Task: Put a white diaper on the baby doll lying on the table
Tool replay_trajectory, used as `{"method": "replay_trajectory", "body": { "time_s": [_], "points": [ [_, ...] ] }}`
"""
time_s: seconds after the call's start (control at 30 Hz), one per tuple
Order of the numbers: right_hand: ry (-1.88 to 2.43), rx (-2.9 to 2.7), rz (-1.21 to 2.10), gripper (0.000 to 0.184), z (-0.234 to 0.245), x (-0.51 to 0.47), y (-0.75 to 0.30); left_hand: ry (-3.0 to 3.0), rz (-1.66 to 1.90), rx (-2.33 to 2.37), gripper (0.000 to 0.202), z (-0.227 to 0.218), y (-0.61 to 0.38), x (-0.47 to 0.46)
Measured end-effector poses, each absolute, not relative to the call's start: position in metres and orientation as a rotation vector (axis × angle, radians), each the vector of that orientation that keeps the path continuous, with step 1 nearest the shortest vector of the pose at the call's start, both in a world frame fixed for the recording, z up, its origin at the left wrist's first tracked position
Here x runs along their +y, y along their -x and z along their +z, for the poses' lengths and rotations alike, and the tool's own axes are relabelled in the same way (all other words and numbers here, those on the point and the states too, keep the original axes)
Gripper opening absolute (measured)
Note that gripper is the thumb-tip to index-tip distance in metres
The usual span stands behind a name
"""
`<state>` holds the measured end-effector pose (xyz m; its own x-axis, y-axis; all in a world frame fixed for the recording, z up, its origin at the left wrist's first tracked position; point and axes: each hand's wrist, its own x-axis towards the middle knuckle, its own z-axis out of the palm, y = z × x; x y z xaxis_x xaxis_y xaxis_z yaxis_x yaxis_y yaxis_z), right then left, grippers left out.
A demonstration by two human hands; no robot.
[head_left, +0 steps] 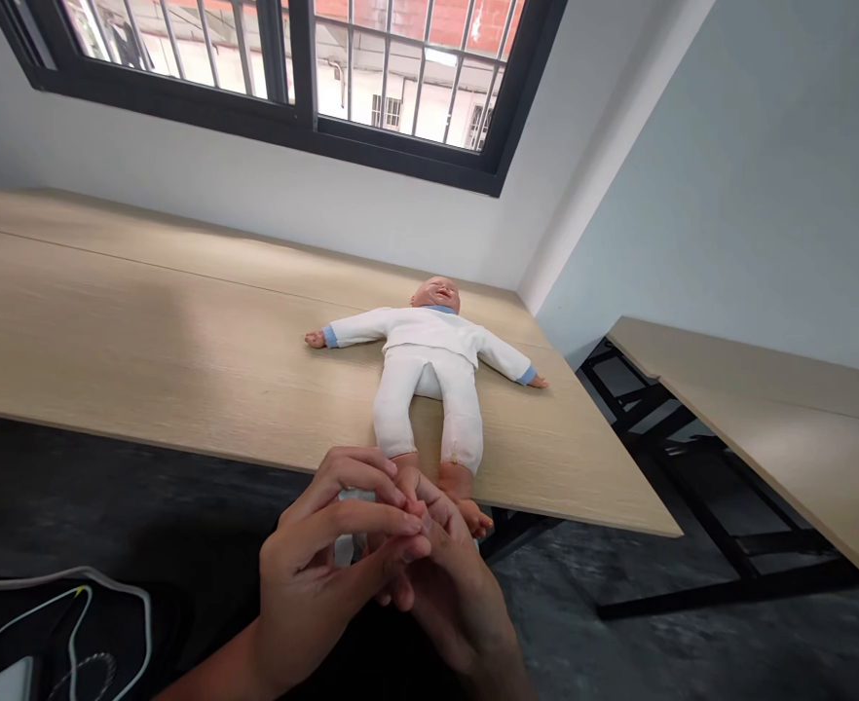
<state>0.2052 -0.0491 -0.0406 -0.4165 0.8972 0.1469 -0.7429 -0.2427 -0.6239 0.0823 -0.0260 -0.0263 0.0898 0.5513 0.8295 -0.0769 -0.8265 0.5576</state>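
My left hand (327, 565) and my right hand (455, 574) meet at the fingertips, low in the middle of the view. The left thumb and fingers are pinched together against the right fingertips; whatever lies between them, if anything, is hidden. Just beyond my hands a baby doll (433, 336) lies on its back, feet toward me, in white clothes with blue cuffs and collar. Its arms are spread out sideways. One bare doll foot (469, 511) shows beside my right hand, over the table edge. My hands cover the other foot. Something whitish shows behind my left fingers, too hidden to name.
The doll lies on a long wooden table (254, 360) against the wall, under a barred window (305, 107). To the right stands a second table (787, 419) with black folding legs. At lower left, a white cable (144, 623) curves beside a pale device (6, 682).
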Motion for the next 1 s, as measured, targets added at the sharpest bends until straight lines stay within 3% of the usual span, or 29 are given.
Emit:
{"method": "replay_trajectory", "body": {
  "time_s": [0.4,0.5,0.6,0.7,1.0],
  "points": [
    [0.256,-0.844,1.771,0.021,-0.030,-0.049,-0.212,-1.866,1.708,0.350,0.021,-0.022,-0.072,-0.024],
    [0.232,-0.866,1.577,0.024,-0.021,-0.053,-0.237,-2.048,1.073,0.445,0.011,-0.017,-0.045,-0.020],
    [0.213,-0.855,1.437,0.024,-0.013,-0.060,-0.264,-2.196,0.293,0.788,0.020,-0.021,-0.021,-0.011],
    [0.244,-0.899,1.373,0.026,-0.009,-0.064,-0.280,-2.231,-0.009,1.121,0.026,-0.035,-0.014,-0.003],
    [0.436,-0.880,1.221,0.034,-0.010,-0.061,-0.296,-2.344,0.168,1.020,0.060,-0.098,-0.059,0.008]
  ]
}}
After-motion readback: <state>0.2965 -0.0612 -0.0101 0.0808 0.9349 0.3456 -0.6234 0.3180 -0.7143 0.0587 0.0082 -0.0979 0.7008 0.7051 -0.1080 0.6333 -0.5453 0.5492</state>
